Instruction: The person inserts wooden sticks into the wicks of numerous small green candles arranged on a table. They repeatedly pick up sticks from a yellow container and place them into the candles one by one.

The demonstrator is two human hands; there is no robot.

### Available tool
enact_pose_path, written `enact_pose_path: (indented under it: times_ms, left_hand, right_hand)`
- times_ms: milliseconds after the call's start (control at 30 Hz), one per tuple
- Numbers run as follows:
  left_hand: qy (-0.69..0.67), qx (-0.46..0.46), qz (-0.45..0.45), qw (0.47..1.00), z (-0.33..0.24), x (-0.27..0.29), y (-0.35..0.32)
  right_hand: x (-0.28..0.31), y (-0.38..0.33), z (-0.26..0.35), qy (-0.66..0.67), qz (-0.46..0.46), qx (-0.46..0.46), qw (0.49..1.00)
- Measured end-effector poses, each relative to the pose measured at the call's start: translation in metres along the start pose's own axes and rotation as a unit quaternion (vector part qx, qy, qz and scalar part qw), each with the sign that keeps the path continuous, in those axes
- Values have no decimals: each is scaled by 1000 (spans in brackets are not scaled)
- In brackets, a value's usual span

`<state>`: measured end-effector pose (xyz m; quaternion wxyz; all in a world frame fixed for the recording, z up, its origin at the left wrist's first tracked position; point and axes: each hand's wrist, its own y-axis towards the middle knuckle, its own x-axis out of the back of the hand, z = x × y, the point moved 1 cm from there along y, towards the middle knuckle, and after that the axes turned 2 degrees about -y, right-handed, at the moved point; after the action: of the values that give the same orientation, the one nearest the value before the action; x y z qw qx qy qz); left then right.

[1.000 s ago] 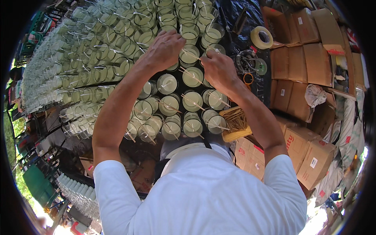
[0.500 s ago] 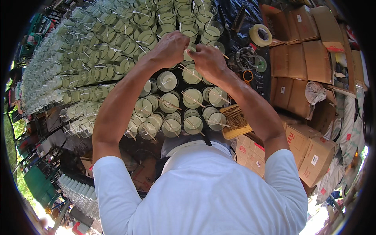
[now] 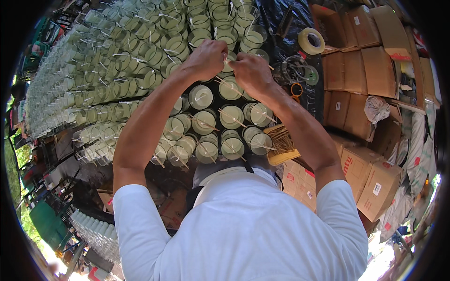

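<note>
Over a glass candle (image 3: 228,65) of pale wax, my two hands meet with fingertips nearly touching. My left hand (image 3: 207,60) is closed in a pinch, and a small white bit, apparently the candle's wick, shows at its fingertips. My right hand (image 3: 253,74) is also pinched closed on the other side; its fingers hide what they hold. Just below stands a jar candle (image 3: 230,89) with thin wooden sticks across its rim. A candle without visible sticks (image 3: 200,97) is left of it. More jar candles (image 3: 232,117) nearer me carry sticks beside their white wicks.
Rows of filled glasses (image 3: 122,61) cover the table's left and far side. By my right forearm lies a yellow tray of sticks (image 3: 282,145). Scissors with orange handles (image 3: 296,90), a tape roll (image 3: 311,41) and stacked cardboard boxes (image 3: 354,72) are on the right.
My left hand has come down slightly, and the pinched fingers of both hands stay over the same candle. The head view has shifted very slightly.
</note>
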<state>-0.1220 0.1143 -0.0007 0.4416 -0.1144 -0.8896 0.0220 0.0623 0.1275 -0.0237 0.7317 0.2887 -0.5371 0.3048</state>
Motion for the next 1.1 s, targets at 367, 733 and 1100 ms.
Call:
enact_pose_path:
  times_ms: [367, 733, 1100]
  left_hand:
    - [-9, 12, -41, 999, -2, -12, 4]
    - [42, -29, -82, 995, 9, 4, -4]
    - [180, -98, -104, 973, 14, 11, -24]
  right_hand:
    - [2, 7, 5, -9, 28, -29, 999]
    - [28, 7, 5, 74, 56, -57, 994]
    - [22, 10, 5, 3, 38, -87, 995]
